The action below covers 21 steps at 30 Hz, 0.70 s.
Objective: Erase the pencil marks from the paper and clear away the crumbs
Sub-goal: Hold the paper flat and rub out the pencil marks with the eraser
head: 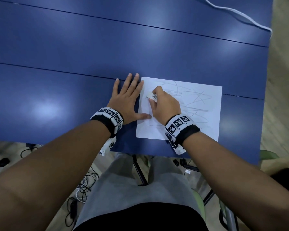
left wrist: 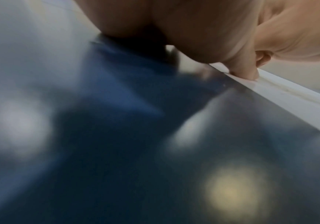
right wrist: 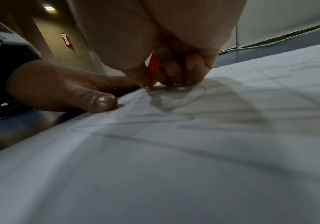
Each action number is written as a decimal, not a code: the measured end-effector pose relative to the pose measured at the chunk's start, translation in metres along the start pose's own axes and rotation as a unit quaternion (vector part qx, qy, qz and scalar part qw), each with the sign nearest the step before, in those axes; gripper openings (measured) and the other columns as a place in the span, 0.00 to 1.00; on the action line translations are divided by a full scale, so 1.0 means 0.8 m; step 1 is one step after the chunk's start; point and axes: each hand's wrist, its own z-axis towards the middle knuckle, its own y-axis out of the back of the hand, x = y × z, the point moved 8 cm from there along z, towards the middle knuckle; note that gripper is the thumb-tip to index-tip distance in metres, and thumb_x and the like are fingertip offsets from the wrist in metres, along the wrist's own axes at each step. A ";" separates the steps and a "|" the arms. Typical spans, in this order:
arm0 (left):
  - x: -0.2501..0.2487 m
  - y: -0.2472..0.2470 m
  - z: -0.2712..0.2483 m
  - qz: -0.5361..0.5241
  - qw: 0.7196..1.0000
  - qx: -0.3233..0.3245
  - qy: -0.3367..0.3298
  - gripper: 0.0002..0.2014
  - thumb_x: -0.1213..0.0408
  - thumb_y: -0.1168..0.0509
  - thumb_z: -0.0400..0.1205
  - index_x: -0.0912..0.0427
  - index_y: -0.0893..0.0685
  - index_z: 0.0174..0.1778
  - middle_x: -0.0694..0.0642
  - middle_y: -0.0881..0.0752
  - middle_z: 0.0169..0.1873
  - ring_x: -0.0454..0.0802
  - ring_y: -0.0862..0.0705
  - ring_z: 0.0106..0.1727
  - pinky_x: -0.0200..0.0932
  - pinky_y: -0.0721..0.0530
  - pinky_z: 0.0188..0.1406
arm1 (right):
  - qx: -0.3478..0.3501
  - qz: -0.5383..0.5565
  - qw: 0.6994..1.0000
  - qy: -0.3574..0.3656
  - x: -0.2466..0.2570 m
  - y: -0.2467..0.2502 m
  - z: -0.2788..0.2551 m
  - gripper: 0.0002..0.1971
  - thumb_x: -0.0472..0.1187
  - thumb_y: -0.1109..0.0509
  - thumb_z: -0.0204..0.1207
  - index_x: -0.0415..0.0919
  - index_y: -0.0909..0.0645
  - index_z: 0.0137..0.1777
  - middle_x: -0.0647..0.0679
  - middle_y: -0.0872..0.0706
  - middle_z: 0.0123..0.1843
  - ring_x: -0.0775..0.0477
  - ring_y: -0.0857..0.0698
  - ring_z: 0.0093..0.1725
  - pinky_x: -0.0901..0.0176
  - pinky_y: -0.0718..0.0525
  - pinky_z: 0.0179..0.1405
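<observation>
A white sheet of paper (head: pixel 198 130) covered in grey pencil scribbles (head: pixel 197 100) lies on the blue table (head: pixel 73 64) near its front edge. My right hand (head: pixel 163 102) grips a white eraser (head: pixel 152 96) with a barcode sleeve and presses its tip onto the paper's upper left part. In the right wrist view the eraser (right wrist: pixel 152 71) shows red between the curled fingers, touching the paper (right wrist: pixel 193 151). My left hand (head: pixel 127 99) lies flat, fingers spread, over the paper's left edge, with its thumb (right wrist: pixel 90 101) pressing on the sheet. No crumbs are plainly visible.
A white cable (head: pixel 237 14) runs across the table's far right corner. The table's right edge (head: pixel 265 80) lies close beside the paper. Under the table there are cables (head: pixel 83 184) on the floor and a chair frame (head: pixel 223 210).
</observation>
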 end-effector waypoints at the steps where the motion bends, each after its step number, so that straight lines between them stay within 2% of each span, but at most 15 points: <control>1: -0.001 0.000 0.000 0.003 1.000 -0.001 -0.003 0.61 0.15 0.53 0.69 0.53 0.57 0.90 0.55 0.62 0.89 0.55 0.64 0.89 0.72 0.62 0.84 | 0.004 -0.005 1.000 0.001 0.002 -0.002 0.000 0.13 0.47 0.37 0.83 0.41 0.29 0.60 0.47 0.13 0.50 0.41 0.16 0.45 0.50 0.19 0.39; 4: -0.002 0.000 -0.001 0.011 1.000 0.004 -0.011 0.58 0.15 0.54 0.70 0.48 0.56 0.90 0.57 0.63 0.89 0.57 0.65 0.89 0.74 0.61 0.84 | 0.028 -0.022 0.999 0.020 0.009 -0.008 -0.004 0.13 0.49 0.39 0.84 0.42 0.29 0.60 0.47 0.13 0.49 0.41 0.15 0.44 0.48 0.17 0.39; 8: -0.001 -0.003 0.003 0.020 0.999 0.033 -0.003 0.58 0.15 0.57 0.68 0.46 0.60 0.90 0.56 0.68 0.88 0.57 0.69 0.88 0.73 0.65 0.83 | 0.016 -0.011 1.000 0.009 0.000 0.001 0.002 0.14 0.49 0.38 0.84 0.41 0.28 0.62 0.47 0.13 0.54 0.41 0.15 0.48 0.50 0.18 0.41; 13: -0.001 -0.005 0.002 0.026 0.999 0.038 -0.006 0.58 0.15 0.56 0.70 0.46 0.63 0.89 0.57 0.70 0.87 0.58 0.70 0.88 0.73 0.65 0.83 | 0.032 -0.020 0.999 0.025 0.011 -0.008 -0.008 0.13 0.49 0.38 0.83 0.41 0.28 0.60 0.46 0.13 0.52 0.40 0.15 0.46 0.46 0.15 0.41; 17: 0.000 -0.006 0.004 0.028 0.999 0.047 -0.002 0.58 0.15 0.53 0.70 0.46 0.64 0.89 0.57 0.71 0.87 0.59 0.71 0.87 0.73 0.65 0.83 | 0.002 -0.003 1.000 0.002 0.000 0.004 0.003 0.13 0.47 0.37 0.83 0.40 0.28 0.61 0.46 0.13 0.53 0.39 0.15 0.47 0.48 0.17 0.40; 21: -0.001 -0.005 0.002 0.029 0.999 0.037 -0.007 0.58 0.14 0.58 0.69 0.47 0.62 0.89 0.58 0.69 0.88 0.60 0.69 0.88 0.74 0.63 0.83 | 0.031 -0.019 0.999 0.033 0.013 -0.006 -0.003 0.13 0.48 0.37 0.83 0.41 0.28 0.60 0.47 0.13 0.53 0.40 0.15 0.46 0.49 0.17 0.40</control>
